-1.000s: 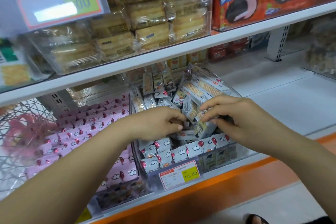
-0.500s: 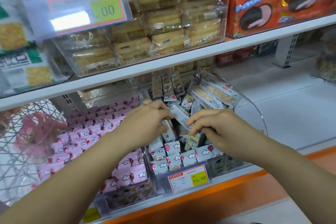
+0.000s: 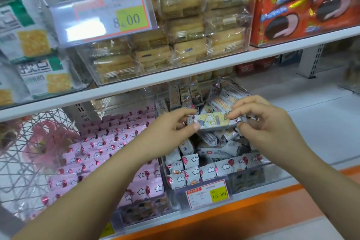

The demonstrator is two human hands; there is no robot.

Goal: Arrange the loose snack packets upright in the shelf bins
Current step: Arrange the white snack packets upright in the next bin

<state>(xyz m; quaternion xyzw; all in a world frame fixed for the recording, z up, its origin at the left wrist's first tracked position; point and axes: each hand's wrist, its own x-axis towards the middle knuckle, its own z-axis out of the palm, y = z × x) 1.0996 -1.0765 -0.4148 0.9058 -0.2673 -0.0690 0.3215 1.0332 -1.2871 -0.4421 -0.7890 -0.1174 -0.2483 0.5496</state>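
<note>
1. My left hand (image 3: pixel 171 128) and right hand (image 3: pixel 266 128) each pinch one end of a packet (image 3: pixel 212 122), thumb against fingers.
2. It lies sideways, held above the pile (image 3: pixel 220 142) in the middle of the bin (image 3: pixel 245 179).
3. I think I should tip it upright, then tuck it behind the row (image 3: pixel 210 169) at the bin's front.
4. Go slowly, so that row does not tip over.
</note>
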